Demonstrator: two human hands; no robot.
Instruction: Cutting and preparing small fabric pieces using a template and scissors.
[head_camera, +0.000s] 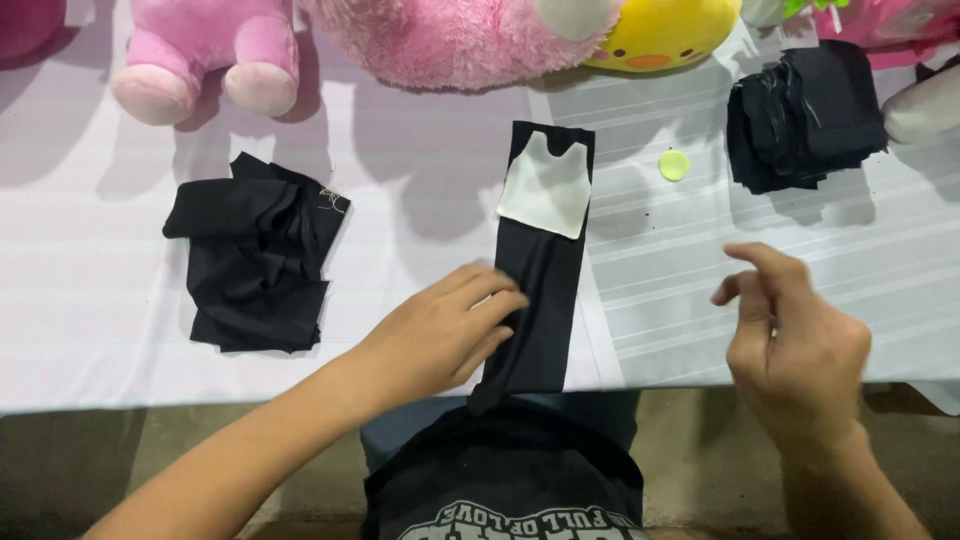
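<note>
Black fabric strip (540, 300) lies lengthwise at centre of surface (90, 330), white cut piece (545, 188) on its far end. My left hand (440, 335) presses flat on strip, fingers released. Right hand (795, 345) hovers w/ fingers loosely curled, holding nothing. Yellow disc (674, 165) & black fabric stacks (805, 115) nearby.

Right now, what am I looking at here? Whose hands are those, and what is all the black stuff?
The camera sits on a person's head and looks down, so these are that person's own two hands. The left hand lies flat on a long black fabric strip with a white vest-shaped piece on top of it. The right hand hovers above the table, fingers curled, holding nothing. There is a crumpled black cloth pile on the left, a neater black stack on the right, and a small yellow-green disc. Pink plush toys and a yellow one line the far edge.
</note>
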